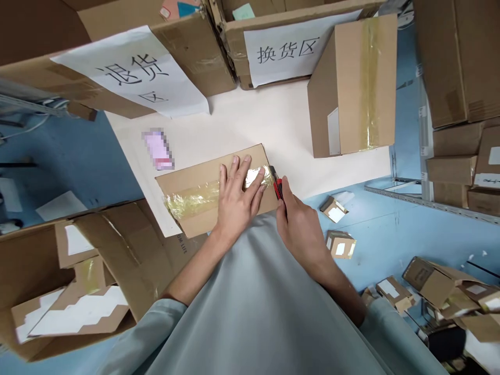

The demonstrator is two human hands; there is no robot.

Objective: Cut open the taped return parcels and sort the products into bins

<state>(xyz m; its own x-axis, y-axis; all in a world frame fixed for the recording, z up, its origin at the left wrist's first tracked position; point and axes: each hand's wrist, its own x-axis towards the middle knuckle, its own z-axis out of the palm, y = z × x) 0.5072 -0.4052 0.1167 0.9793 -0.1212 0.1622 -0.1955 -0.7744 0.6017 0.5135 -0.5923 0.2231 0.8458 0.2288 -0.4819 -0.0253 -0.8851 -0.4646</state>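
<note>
A taped cardboard box (195,179) lies on the white table (242,117), close to my body. Shiny yellowish packing tape (191,200) runs along the middle of its top. My left hand (239,195) presses flat on the top with its fingers spread. In my right hand (299,224) is a red and black box cutter (278,187), gripped in the closed fingers. The cutter's tip is at the box's right end, by the end of the tape; whether the blade is in the tape I cannot tell.
Two large open cartons with paper signs (130,70) (292,49) stand along the back. A tall taped box (365,83) is at the back right. A blurred purple item (158,148) lies left. An open carton (128,245) holds boxes at lower left; small boxes (340,245) lie on the blue floor.
</note>
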